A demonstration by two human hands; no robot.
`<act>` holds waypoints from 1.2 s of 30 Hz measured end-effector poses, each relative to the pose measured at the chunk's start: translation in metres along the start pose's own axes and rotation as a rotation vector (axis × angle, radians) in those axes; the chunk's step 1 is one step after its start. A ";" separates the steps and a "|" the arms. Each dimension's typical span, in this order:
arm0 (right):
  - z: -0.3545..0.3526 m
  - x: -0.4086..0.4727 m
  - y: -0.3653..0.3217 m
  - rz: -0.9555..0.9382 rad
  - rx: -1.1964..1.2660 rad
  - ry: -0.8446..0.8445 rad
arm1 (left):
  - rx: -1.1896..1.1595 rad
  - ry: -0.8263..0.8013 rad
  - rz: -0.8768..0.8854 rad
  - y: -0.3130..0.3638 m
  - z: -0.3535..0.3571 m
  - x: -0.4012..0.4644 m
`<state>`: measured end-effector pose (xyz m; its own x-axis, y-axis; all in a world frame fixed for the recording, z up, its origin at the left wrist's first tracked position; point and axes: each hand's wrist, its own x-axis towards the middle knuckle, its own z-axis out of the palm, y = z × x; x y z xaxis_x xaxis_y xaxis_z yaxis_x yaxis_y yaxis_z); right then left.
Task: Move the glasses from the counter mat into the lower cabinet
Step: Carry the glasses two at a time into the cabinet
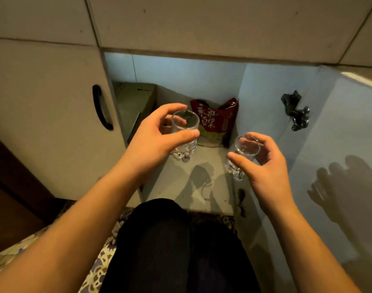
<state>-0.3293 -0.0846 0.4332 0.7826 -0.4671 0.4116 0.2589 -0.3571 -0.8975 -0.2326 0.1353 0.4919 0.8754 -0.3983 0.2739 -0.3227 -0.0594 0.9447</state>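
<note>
Glasses, two clear ones, are held above the floor of the open lower cabinet (202, 178). Our left hand (157, 140) grips the left glass (184, 134) near its rim, fingers behind it and thumb in front. Our right hand (263, 166) pinches the right glass (243, 155) in the same way, near the cabinet's right wall. We cannot tell whether either glass touches the shelf. A red bag (214, 121) stands at the back; a cardboard box (134, 104) sits at the back left. The cabinet door (339, 144) hangs open to the right.
</note>
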 end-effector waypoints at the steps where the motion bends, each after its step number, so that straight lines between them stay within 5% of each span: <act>1: 0.002 0.001 0.007 0.005 -0.013 0.030 | 0.006 -0.023 -0.005 -0.009 0.001 0.005; 13: 0.020 0.014 0.130 0.084 -0.114 0.068 | -0.004 -0.019 -0.108 -0.158 0.025 0.039; 22: 0.033 -0.017 0.249 0.320 -0.134 0.023 | 0.032 -0.046 -0.239 -0.293 0.045 0.021; 36: 0.058 -0.045 0.341 0.676 -0.097 -0.046 | 0.093 -0.083 -0.427 -0.402 0.083 0.011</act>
<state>-0.2440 -0.1385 0.0993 0.7784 -0.5787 -0.2434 -0.3454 -0.0709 -0.9358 -0.1231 0.0787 0.1002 0.9066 -0.3919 -0.1563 0.0275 -0.3148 0.9488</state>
